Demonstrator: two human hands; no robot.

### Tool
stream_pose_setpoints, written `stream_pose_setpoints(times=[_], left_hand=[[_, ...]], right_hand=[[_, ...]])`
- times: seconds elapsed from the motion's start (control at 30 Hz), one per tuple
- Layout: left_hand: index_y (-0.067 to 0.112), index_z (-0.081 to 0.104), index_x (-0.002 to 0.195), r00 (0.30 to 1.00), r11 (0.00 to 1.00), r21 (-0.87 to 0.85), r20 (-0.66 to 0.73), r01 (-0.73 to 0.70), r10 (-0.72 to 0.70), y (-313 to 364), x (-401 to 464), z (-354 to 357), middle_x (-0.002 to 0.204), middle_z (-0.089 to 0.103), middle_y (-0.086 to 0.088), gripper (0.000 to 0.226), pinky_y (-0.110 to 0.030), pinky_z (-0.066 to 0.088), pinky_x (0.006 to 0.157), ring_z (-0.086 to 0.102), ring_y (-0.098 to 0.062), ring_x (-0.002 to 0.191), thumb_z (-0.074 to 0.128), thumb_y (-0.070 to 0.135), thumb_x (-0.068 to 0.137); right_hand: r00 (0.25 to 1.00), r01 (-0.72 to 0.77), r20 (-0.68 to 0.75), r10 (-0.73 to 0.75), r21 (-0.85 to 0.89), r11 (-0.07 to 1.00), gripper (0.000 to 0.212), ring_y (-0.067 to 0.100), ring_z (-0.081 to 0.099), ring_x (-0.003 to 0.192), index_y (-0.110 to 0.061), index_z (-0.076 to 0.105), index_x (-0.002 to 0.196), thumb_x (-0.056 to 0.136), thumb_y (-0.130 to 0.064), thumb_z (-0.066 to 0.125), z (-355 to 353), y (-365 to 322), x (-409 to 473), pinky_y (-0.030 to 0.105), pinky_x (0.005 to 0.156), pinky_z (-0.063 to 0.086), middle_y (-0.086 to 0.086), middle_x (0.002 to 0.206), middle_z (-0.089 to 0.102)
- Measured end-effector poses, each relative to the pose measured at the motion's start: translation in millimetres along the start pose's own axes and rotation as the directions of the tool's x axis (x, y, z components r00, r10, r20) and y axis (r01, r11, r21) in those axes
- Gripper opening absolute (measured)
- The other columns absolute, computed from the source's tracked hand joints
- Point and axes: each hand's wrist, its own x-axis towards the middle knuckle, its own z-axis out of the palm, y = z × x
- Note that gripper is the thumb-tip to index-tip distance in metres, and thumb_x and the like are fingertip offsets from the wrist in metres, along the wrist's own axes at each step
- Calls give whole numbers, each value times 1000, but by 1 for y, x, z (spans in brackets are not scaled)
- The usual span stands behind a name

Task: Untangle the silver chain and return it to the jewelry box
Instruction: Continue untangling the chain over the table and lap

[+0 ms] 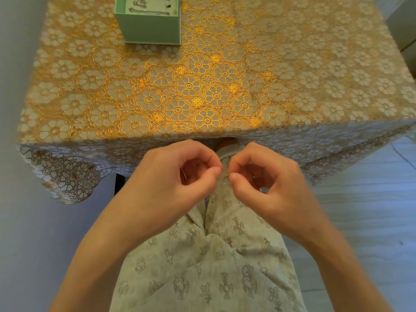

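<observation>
No legible writing on the green jewelry box (151,28) at the counter (292,75) far left. My left hand (177,176) and right hand (265,181) pinch the thin, faint silver chain (223,180) between them, over my lap.

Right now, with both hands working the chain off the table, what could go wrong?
1. The left hand and right hand pinch the chain over the lap, past the table edge; a slip would likely drop it onto patterned trousers or the floor, where it is hard to spot.
2. The chain is barely visible; pulling blind may tighten the knot.
3. The box sits at the far side, a long carry.
</observation>
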Motion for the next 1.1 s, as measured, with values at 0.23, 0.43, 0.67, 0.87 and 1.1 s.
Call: stream_pose_setpoints(times=[0.23,0.43,0.67,0.87,1.1], left_hand=[[28,67,71,995,978,185,21,-98,96,2,0,-2,61,57,13,6,-6,34,54,51,-3,57,62,28,74],[28,69,72,994,971,218,56,-99,89,1,-1,-4,58,56,16,7,-5,34,54,51,-2,56,62,29,73],[29,69,74,990,953,289,127,-96,61,1,1,-6,61,59,16,12,-7,36,57,53,0,64,57,33,74],[27,63,70,989,937,330,126,-115,77,0,1,-3,58,53,14,12,-9,35,55,50,-3,63,53,34,73],[25,58,66,995,962,262,89,-74,52,-1,2,1,55,52,10,7,-9,33,52,49,-3,57,55,29,70]], right_hand=[[1000,9,11,-8,-67,998,11,3,44,54,-20,55,70,76,-11,59,0,-1,0,9,53,32,-16,63,47],[999,39,29,-35,-137,990,12,3,42,54,-19,54,70,75,-9,59,0,-2,1,9,53,31,-16,62,45],[993,90,97,-70,-230,969,5,0,42,58,-16,55,72,76,-18,53,2,0,1,8,56,31,-14,67,45],[993,88,102,-66,-222,971,4,1,42,59,-18,52,72,76,-19,52,3,1,1,9,56,32,-14,66,44],[996,56,82,-41,-184,981,7,1,43,58,-19,52,72,78,-16,56,4,1,1,9,55,32,-17,66,44]])
